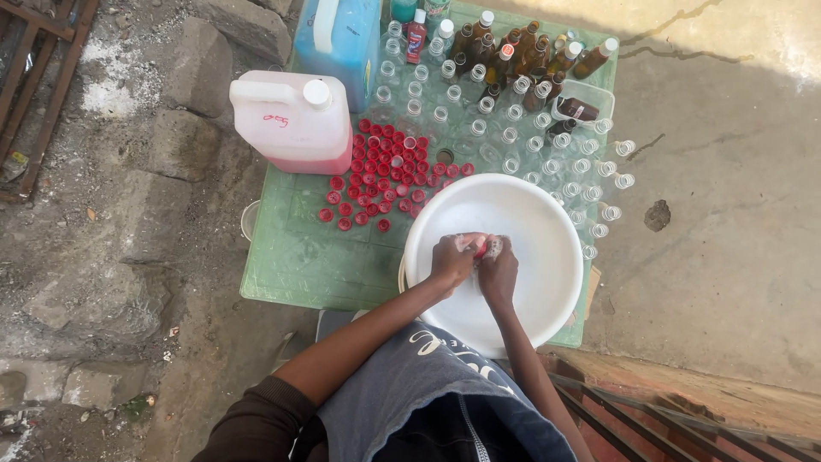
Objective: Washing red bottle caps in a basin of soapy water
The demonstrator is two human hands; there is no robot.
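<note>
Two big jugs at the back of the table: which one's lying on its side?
The white translucent jug with pink liquid, on the left beside the red caps, lies on its side. The blue jug behind it stands upright.

Colours you had in view:

- Basin (pixel 547 282): plain white, unpatterned.
- Small item (pixel 481 249) pinched between your left hand (pixel 453 257) and right hand (pixel 499 269): red.
- Loose caps (pixel 385 171): red, scattered across the table.
- Table top (pixel 291 257): pale green, faintly mottled.
- Jug (pixel 295 120): translucent white with white cap, pink liquid low inside, a small red mark on its side.
- Large container (pixel 342 38): blue, with white handle.
- Empty bottles (pixel 513 137): clear.
- Filled bottles (pixel 522 51): brown, with white caps.
- Your top (pixel 410 393): grey-blue with white lettering.
- Your sleeve (pixel 256 423): dark brown.
</note>
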